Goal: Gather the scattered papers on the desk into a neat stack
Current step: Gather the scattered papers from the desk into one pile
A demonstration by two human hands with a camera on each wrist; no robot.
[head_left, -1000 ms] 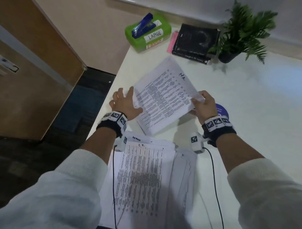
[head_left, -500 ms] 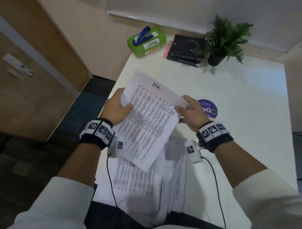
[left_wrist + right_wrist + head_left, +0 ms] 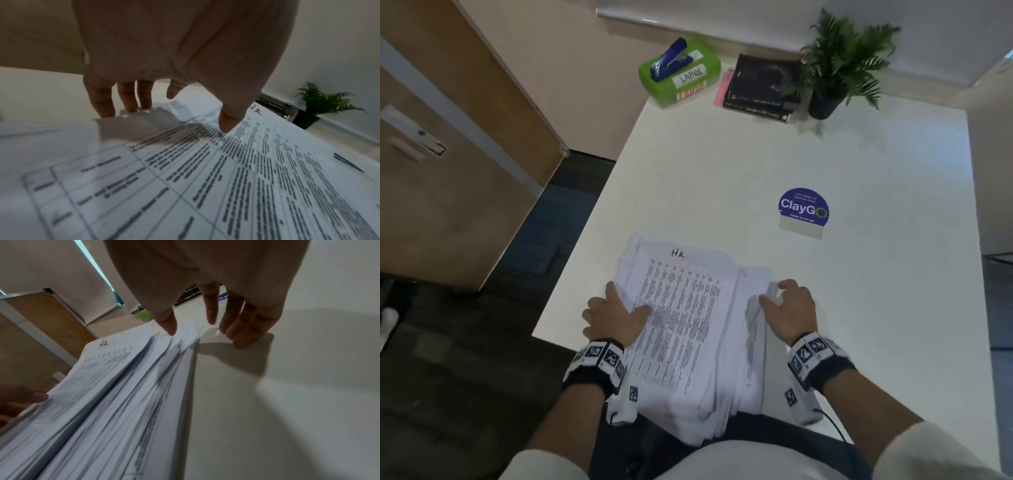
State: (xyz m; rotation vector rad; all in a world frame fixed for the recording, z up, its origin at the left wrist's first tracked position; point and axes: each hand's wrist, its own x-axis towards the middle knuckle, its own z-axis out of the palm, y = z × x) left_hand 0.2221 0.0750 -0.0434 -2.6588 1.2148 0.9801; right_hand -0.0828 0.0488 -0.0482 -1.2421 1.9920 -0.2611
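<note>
The paper stack point(image 3: 688, 329) lies on the near edge of the white worktop point(image 3: 722, 178), overhanging toward the person, its sheets fanned unevenly along the right side. The left hand point(image 3: 613, 318) is released, thumb resting on the top sheet. The right hand point(image 3: 787, 308) is released, fingers straight beside the stack's right edge.

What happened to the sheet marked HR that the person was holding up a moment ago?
It came down toward the person and now lies on top of the pile. Both hands let it go: the left hand rests on the pile's left edge, thumb on the HR sheet, and the right hand touches the uneven right edge. The stapler box, books, plant and sticker stayed put.
</note>
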